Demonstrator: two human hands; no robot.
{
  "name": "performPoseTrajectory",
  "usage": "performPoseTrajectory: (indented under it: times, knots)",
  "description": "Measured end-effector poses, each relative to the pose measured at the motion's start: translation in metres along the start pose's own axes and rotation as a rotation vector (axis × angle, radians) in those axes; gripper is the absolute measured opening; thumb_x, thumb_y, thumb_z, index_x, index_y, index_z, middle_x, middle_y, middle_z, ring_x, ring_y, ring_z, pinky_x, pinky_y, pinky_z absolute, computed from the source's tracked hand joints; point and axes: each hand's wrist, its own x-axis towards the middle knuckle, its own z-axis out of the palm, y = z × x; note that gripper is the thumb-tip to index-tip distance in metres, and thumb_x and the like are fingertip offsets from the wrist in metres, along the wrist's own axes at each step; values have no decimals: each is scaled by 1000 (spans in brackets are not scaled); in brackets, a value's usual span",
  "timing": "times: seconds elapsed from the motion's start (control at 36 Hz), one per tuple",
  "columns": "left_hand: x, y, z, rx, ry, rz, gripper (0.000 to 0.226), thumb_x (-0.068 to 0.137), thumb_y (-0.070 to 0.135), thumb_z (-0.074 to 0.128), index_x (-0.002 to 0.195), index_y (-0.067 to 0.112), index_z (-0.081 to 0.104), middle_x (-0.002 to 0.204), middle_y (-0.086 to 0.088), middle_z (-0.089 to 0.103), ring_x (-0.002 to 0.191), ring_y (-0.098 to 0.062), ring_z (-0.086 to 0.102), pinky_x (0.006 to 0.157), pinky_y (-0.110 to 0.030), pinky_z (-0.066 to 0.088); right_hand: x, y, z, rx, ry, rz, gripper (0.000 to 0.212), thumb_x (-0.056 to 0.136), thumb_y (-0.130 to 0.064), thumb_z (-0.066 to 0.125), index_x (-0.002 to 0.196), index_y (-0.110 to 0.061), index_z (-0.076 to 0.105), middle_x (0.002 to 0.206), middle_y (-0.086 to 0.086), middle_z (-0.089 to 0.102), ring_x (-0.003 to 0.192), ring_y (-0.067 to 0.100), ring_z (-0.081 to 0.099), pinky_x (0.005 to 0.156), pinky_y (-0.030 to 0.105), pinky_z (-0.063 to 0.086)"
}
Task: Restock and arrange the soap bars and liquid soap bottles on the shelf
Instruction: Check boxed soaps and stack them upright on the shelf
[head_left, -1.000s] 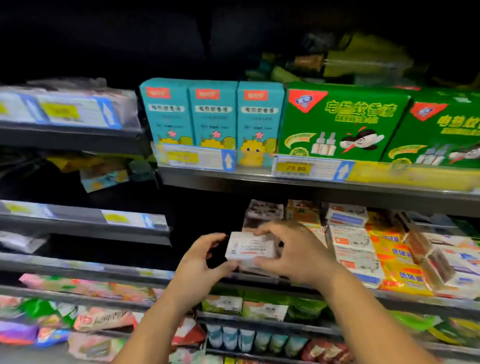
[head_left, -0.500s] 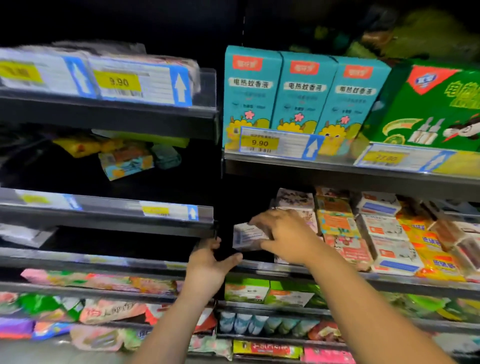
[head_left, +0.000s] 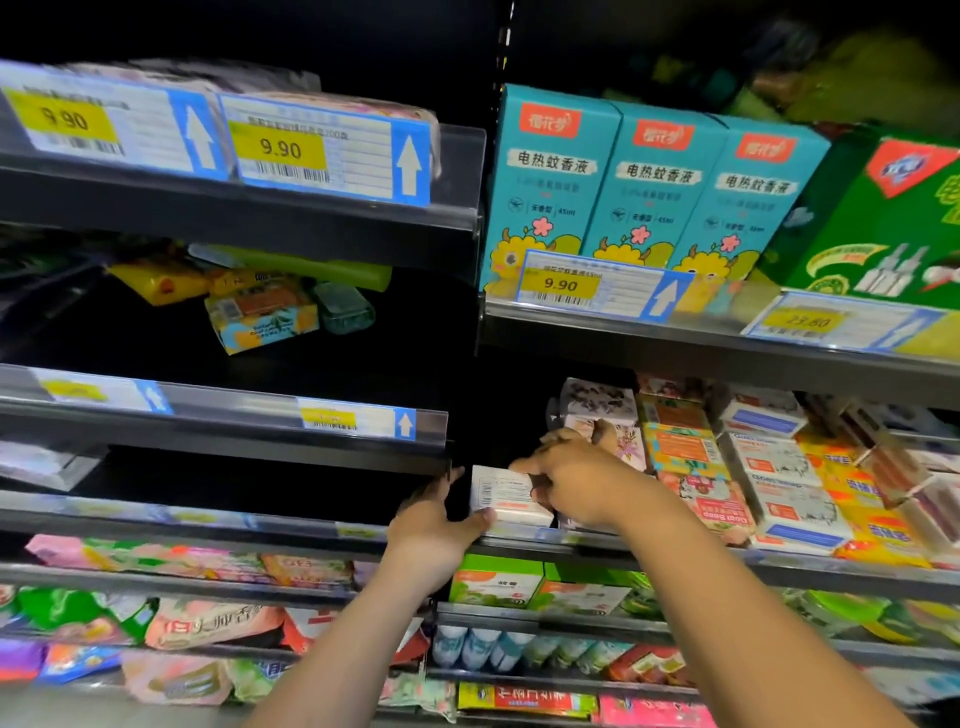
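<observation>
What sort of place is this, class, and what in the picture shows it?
Most likely a shop aisle: yellow price tags on the shelf rails, rows of identical teal boxes, and the right hand holding a white soap box beside stacked soap bars.

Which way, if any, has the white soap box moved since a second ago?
Yes. The white soap box was in front of the floral box stack; now it is left of that stack and lower.

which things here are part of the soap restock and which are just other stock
In the job: white soap box, right hand gripping it, left hand touching it, stacked soap bars beside.
Just there: teal boxes, green box, price tags.
</observation>
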Motion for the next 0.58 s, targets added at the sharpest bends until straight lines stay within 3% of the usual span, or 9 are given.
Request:
performPoseTrajectory:
  times: [0.08, 0.17, 0.22, 0.28, 0.33, 0.42, 0.5, 0.58]
  knots:
    - [-3, 1, 1, 52, 19, 28, 71, 90, 56, 62, 151, 38, 30, 142, -5, 55, 127, -30, 52, 97, -41, 49, -2, 0, 3, -27, 8, -23, 47, 100, -29, 49, 145, -42, 44, 149, -2, 45, 144, 22, 21, 114, 63, 2]
    - [-8, 5, -1, 149, 30, 79, 65, 94, 54, 57, 150, 36, 29, 121, -11, 64, 106, -32, 61, 82, -39, 53, -9, 5, 3, 56, 79, -56, 41, 101, -37, 49, 142, -41, 50, 152, -13, 42, 144, 15, 22, 116, 50, 5]
    - [-13, 10, -3, 229, 46, 137, 59, 96, 50, 54, 148, 34, 30, 105, -13, 67, 94, -34, 63, 73, -38, 51, -15, 14, 1, 156, 183, -97, 35, 101, -39, 51, 136, -39, 57, 149, -14, 45, 142, 14, 27, 117, 40, 14]
    - [-18, 16, -4, 328, 63, 193, 56, 99, 49, 50, 148, 34, 30, 100, -13, 69, 93, -35, 64, 75, -38, 50, -22, 27, 0, 212, 279, -122, 35, 98, -42, 51, 129, -35, 64, 142, -11, 53, 137, 14, 37, 116, 40, 27]
    - [-20, 22, -3, 437, 88, 234, 53, 100, 49, 43, 149, 35, 29, 115, -7, 68, 100, -29, 64, 87, -37, 50, -35, 40, 0, 217, 363, -109, 36, 94, -42, 48, 121, -33, 70, 132, -9, 62, 131, 17, 45, 110, 43, 36]
    - [-21, 34, 6, 448, 141, 306, 51, 99, 48, 41, 147, 30, 40, 152, 3, 40, 132, -22, 46, 107, -36, 40, -62, 62, 4, 244, 505, -48, 24, 96, -25, 58, 113, -29, 74, 120, -7, 67, 120, 21, 52, 105, 39, 40]
    - [-22, 52, 20, 449, 145, 330, 48, 101, 42, 44, 147, 30, 40, 154, 6, 37, 137, -20, 40, 107, -32, 39, -90, 91, 13, 262, 592, 89, 23, 94, -15, 64, 112, -25, 75, 115, -6, 69, 113, 20, 55, 98, 29, 37]
    - [-18, 75, 36, 441, 167, 323, 47, 101, 41, 43, 147, 33, 38, 153, 7, 36, 138, -20, 38, 106, -32, 38, -110, 129, 19, 246, 586, 223, 24, 93, -17, 65, 115, -26, 73, 116, -3, 70, 114, 24, 55, 98, 32, 39]
